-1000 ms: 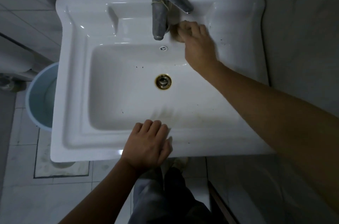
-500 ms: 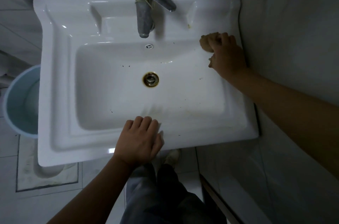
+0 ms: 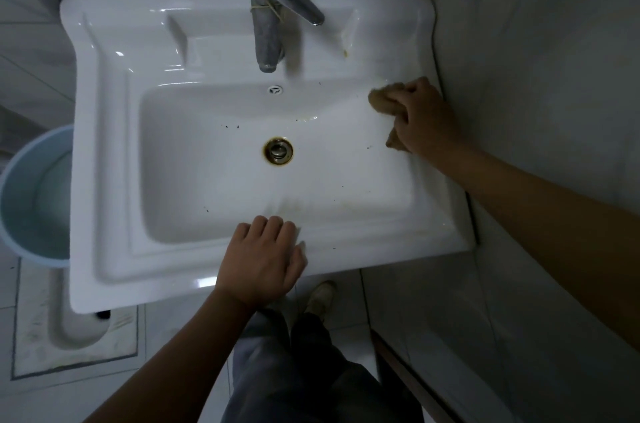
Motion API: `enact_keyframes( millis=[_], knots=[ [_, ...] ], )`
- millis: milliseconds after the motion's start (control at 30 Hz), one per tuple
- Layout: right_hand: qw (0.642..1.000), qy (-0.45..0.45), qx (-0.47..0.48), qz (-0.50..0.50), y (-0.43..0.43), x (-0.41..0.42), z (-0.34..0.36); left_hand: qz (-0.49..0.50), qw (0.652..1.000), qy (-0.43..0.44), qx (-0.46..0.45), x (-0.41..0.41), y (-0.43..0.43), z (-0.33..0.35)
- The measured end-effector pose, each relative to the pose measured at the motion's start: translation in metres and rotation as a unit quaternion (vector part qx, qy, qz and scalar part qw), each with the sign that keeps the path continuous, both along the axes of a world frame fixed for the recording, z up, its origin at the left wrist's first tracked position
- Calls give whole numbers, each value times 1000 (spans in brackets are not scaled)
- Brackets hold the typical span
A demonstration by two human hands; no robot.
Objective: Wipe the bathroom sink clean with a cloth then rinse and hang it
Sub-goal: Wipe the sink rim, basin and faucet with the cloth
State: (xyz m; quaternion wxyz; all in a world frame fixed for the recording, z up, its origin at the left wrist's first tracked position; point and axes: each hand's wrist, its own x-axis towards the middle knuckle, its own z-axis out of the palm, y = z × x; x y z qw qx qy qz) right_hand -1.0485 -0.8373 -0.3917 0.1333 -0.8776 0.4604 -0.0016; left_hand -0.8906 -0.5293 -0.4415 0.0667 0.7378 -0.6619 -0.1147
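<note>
Two hands at the sink (image 3: 104, 152): wiping step, right rim

Right hand (image 3: 427, 118) had its fingers curled tight around the bunched brown cloth (image 3: 381, 99), pressed on the sink's right rim near the back right corner; left hand (image 3: 259, 260) lay flat, fingers spread narrow, holding nothing, on the front edge. Specks showed around the drain (image 3: 278, 150) and a yellowish stain near the front wall, so firm overlapping strokes toward the drain seemed best

faucet (image 3: 268, 17) behind basin (image 3: 214, 180) | bucket (image 3: 31, 197) left of sink (image 3: 104, 145)
</note>
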Motion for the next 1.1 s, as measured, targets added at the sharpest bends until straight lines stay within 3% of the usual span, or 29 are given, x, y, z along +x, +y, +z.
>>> enact_keyframes(
  millis=[167,300,500,633,733,867,1100],
  knots=[
    [992,-72,-100,27,-34,86,1,3,1000,17,-2,0,-1,-1],
    [997,10,-62,45,-39,139,-22,3,1000,26,-4,1,1,-3],
    [996,42,-75,16,-26,108,-33,-2,1000,21,8,1,0,-4],
    [1000,-1,-10,-3,-10,59,-41,1,1000,23,13,1,0,-2],
    [998,-54,-12,24,-3,30,-43,0,1000,21,14,1,0,-2],
    [990,-111,-64,62,-14,61,-29,1,1000,12,11,1,-1,-2],
    [997,-77,-28,2,-37,129,-31,-4,1000,11,10,1,0,-4]
  ],
)
